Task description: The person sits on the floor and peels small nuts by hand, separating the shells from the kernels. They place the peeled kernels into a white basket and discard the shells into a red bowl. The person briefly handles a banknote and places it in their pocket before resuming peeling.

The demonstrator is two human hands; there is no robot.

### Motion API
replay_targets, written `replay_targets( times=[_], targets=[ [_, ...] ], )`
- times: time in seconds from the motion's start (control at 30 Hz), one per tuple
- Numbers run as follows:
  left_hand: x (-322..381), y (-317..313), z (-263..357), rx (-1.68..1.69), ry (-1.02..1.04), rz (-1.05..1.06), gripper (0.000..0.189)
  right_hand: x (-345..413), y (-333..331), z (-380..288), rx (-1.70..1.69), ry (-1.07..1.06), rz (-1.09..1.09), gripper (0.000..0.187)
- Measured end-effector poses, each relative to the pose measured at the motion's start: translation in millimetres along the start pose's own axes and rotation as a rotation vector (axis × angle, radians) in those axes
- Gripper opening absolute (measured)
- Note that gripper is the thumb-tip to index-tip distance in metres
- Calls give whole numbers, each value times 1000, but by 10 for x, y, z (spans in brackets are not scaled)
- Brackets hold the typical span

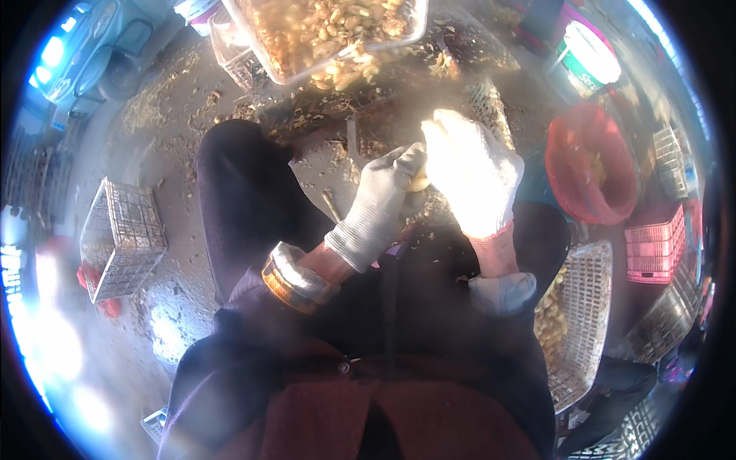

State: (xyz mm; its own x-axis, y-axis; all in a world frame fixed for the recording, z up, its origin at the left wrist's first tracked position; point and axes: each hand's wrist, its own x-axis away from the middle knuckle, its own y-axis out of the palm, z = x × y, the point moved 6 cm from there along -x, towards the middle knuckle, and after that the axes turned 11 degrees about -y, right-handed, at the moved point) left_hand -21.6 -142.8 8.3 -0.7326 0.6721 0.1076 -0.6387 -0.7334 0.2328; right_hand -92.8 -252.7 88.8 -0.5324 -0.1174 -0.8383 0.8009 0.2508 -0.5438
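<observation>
My left hand (376, 198), in a pale grey knit glove, is closed around a pale yellow piece of root (420, 181), probably ginger. Only a small part of it shows between the hands. My right hand (474, 172), in a white glove washed out by glare, is curled close beside it; whatever its fingers hold is hidden. Both hands are above the gap between my knees. Ahead of them, a pale plastic crate (265, 60) holds many similar root pieces (345, 20), with more heaped at its near edge (348, 72).
A dirty plastic crate (137, 221) stands on the wet floor at left. At right are a red basket (556, 164), a pink crate (655, 247) and a pale crate (587, 310) with root pieces. A green-and-white bucket (575, 72) stands farther off. Scraps litter the ground.
</observation>
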Motion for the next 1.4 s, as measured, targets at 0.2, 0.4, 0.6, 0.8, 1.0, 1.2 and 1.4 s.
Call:
replay_targets(
  times=[0.2, 0.4, 0.6, 0.8, 1.0, 1.2, 1.4],
  targets=[
    [63, 24, 54, 146, -250, 117, 38, 32, 98, 103, -111, 116, -6, 29],
    [-7, 195, 144, 335, -299, 71, 43, 42, -73, 391, 42, 129, -28, 30],
    [-17, 55, 106, 309, -368, 166, 43, 213, -176, 1018, -998, 754, 487, 26],
    [-134, -23, 285, 221, -243, 44, 37, 336, 43, 747, -865, 1054, -50, 22],
    [-232, 23, 508, 425, -35, -67, 26, 119, 67, 528, -810, 869, 81, 19],
    [-220, -147, 384, 59, -33, 51, 19, 175, 342, 268, -963, 1009, -145, 14],
    [-202, -156, 403, -173, 211, -8, 18, 70, 120, 450, -883, 1055, 172, 17]
  ],
)
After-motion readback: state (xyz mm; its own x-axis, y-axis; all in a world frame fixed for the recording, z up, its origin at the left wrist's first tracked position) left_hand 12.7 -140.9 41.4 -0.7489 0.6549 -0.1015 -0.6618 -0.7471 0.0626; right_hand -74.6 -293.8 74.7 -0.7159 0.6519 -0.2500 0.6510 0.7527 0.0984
